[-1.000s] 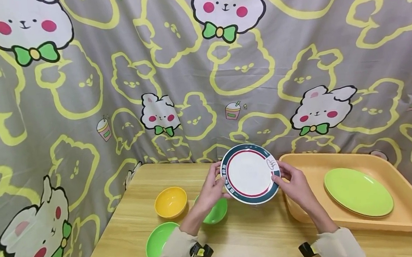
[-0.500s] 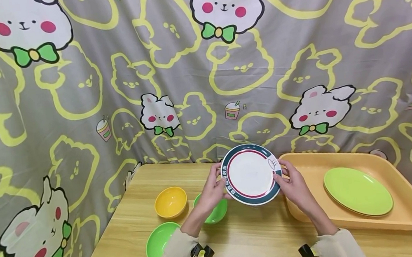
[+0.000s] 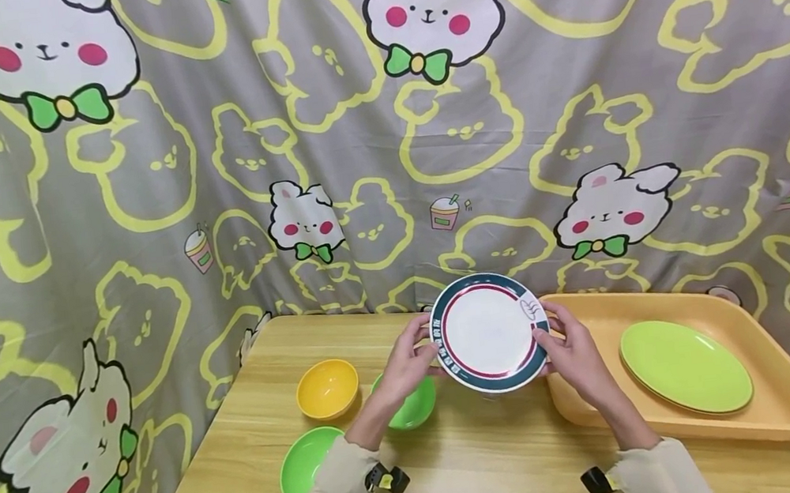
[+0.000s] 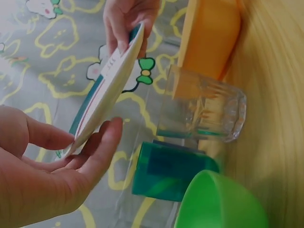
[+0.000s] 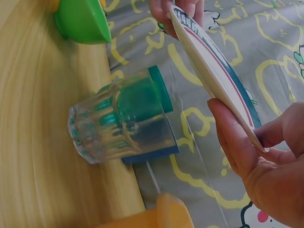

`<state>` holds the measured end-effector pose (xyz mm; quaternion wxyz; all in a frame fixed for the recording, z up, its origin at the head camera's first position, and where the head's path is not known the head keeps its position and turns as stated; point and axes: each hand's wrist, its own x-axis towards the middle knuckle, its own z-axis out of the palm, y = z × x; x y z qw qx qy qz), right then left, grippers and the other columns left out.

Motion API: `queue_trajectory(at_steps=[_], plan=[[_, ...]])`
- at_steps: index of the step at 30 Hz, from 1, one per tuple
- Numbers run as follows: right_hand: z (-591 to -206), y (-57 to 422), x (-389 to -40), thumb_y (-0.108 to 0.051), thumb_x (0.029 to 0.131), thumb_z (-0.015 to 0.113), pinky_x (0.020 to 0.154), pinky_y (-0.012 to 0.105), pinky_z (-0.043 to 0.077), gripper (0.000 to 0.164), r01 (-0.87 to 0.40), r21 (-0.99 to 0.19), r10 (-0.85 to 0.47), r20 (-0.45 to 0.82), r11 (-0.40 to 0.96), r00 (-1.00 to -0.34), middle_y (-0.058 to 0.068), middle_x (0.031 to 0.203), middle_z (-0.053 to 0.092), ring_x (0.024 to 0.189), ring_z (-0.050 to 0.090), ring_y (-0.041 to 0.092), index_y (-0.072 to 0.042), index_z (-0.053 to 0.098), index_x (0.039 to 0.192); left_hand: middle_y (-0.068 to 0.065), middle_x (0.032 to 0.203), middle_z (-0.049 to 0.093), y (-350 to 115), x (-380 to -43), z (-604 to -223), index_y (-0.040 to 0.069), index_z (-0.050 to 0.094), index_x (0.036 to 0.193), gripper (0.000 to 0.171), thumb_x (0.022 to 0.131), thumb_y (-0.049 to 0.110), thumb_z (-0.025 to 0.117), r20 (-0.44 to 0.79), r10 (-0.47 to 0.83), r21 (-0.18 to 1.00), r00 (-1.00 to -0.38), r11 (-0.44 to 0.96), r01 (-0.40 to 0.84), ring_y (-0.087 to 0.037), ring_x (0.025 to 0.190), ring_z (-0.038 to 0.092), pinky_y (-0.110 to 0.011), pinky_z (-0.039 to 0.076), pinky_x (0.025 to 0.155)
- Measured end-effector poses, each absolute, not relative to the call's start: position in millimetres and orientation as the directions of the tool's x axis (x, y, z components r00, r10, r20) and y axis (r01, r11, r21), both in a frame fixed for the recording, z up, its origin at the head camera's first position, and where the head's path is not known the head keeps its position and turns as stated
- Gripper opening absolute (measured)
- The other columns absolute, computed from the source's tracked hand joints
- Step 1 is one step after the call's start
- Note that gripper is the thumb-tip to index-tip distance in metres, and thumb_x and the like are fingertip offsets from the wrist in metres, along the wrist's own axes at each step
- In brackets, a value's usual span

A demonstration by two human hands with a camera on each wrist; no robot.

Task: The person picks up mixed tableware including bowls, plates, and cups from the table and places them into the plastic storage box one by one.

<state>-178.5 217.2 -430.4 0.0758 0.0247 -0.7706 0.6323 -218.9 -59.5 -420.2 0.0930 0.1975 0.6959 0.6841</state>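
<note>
While the person's left hand [image 3: 409, 360] pinched one edge of a round white plate with a teal rim and a red ring [image 3: 489, 333], thumb on top and fingers underneath, the right hand [image 3: 575, 350] gripped the opposite edge likewise. The plate was tilted in the air above a light wooden table [image 3: 502, 466], where a clear glass tumbler [image 4: 204, 107] stood beside a translucent teal cup [image 4: 168, 171], near a rounded green bowl [image 3: 416, 405].
</note>
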Motion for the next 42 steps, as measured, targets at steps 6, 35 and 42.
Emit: queue_trajectory(at_steps=[6,35,42], plan=[[-429,228,-177,-0.005,0.106,0.055,0.058,0.038,0.063,0.052,-0.16,-0.958,0.082,0.184,0.237,-0.98,0.034,0.127,0.055,0.08,0.07,0.015,-0.001,0.036,0.154,-0.033,0.126,0.058,-69,-223,-418,-0.01,0.044,0.146,0.048,0.098,-0.01,0.046,0.163,0.39,0.975,-0.906,0.076,0.208,-0.043,0.1,0.067,-0.059,0.059,0.084],[-411,298,-154,-0.013,0.107,0.054,0.054,0.034,0.062,0.051,-0.165,-0.881,0.228,0.289,0.443,-0.93,0.027,0.112,0.056,0.071,0.066,0.004,0.005,0.038,0.152,-0.017,0.109,0.069,-135,-234,-415,-0.005,0.067,0.125,0.031,0.099,-0.01,0.052,0.188,0.261,0.881,-0.947,0.382,0.28,-0.039,0.101,0.067,-0.036,0.058,0.079],[-412,321,-151,-0.015,0.107,0.054,0.054,0.034,0.061,0.054,-0.149,-0.847,0.237,0.305,0.51,-0.923,0.028,0.113,0.056,0.07,0.065,0.001,0.008,0.036,0.153,-0.02,0.112,0.07,-151,-239,-419,-0.004,0.069,0.121,0.026,0.099,-0.008,0.056,0.227,0.235,0.826,-0.945,0.467,0.315,-0.038,0.107,0.067,-0.046,0.058,0.091]])
